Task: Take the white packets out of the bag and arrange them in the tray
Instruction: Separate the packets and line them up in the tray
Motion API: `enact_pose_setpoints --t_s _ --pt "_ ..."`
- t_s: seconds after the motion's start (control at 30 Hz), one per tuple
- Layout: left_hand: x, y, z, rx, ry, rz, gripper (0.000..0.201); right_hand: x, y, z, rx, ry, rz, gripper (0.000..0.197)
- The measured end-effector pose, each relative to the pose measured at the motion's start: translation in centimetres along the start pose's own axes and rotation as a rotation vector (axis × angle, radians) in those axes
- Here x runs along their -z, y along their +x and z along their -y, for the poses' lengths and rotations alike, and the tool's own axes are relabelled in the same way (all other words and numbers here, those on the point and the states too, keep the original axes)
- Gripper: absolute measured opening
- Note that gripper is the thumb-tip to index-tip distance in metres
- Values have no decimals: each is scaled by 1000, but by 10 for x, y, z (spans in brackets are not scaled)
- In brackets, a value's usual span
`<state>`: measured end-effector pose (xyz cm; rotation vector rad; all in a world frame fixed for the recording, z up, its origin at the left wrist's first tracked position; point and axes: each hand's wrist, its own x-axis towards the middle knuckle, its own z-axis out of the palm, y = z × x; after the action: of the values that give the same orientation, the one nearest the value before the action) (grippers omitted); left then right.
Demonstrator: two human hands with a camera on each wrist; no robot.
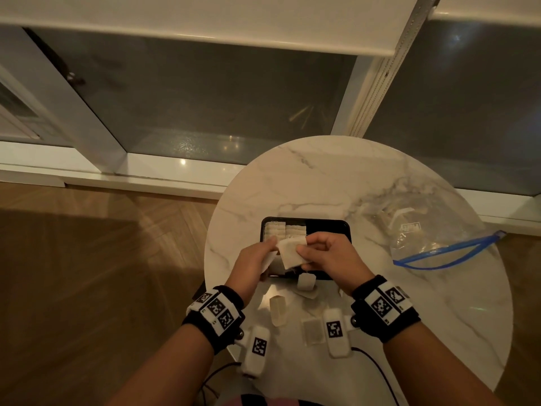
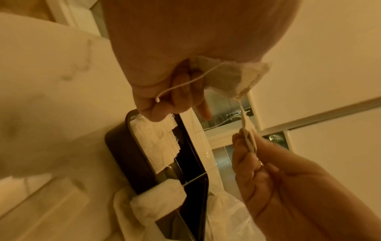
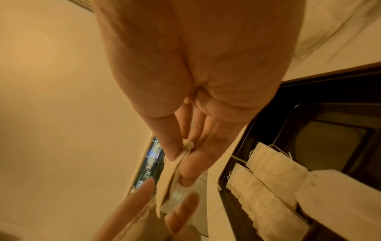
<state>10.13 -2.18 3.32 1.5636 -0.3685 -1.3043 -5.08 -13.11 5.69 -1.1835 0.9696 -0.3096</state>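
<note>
Above the near half of the black tray point(image 1: 328, 227), both hands hold white packets. My right hand point(image 1: 303, 250) pinches one packet point(image 1: 289, 254) between thumb and fingers, seen edge-on in the right wrist view point(image 3: 175, 171). My left hand point(image 1: 270, 244) curls round a second packet point(image 2: 233, 76) with a thin string trailing from it, and its fingertips touch the right hand's packet. Two rows of packets point(image 1: 285, 231) lie flat in the tray's far left part. The clear bag point(image 1: 433, 238) with a blue zip lies open to the right.
The tray sits on a round marble table point(image 1: 336, 177). Loose packets lie on the table between my wrists point(image 1: 277, 310) point(image 1: 312, 331), and one point(image 1: 306, 282) leans against the tray's near rim. Wooden floor lies to the left, a window wall behind.
</note>
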Motion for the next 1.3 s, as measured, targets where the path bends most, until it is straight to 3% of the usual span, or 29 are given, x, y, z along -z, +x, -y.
enact_pose_setpoints --t_s 0.1,0.2,0.53,0.73,0.9,1.0,1.13,1.3 --pt "-5 5 -3 -114 112 64 35 1 1 6 10 -27 30 16" --pt "-2 11 -1 -155 191 46 26 5 1 4 -6 -38 17 14" --pt "8 6 -17 -158 59 -7 28 35 -16 -21 -49 -149 7 12" --pt "6 5 -12 -151 24 -27 28 51 -38 -39 -181 -206 83 21" --pt "-8 -3 -3 -112 16 -17 22 58 -47 -48 -304 -476 132 19" --pt "-16 -6 3 -90 29 9 22 55 -43 -46 -225 -515 89 19" --pt "-28 -9 7 -58 26 31 23 41 -36 -28 -19 -301 -13 18" --pt "-37 -9 5 -68 19 45 16 23 -20 -18 70 -129 4 13"
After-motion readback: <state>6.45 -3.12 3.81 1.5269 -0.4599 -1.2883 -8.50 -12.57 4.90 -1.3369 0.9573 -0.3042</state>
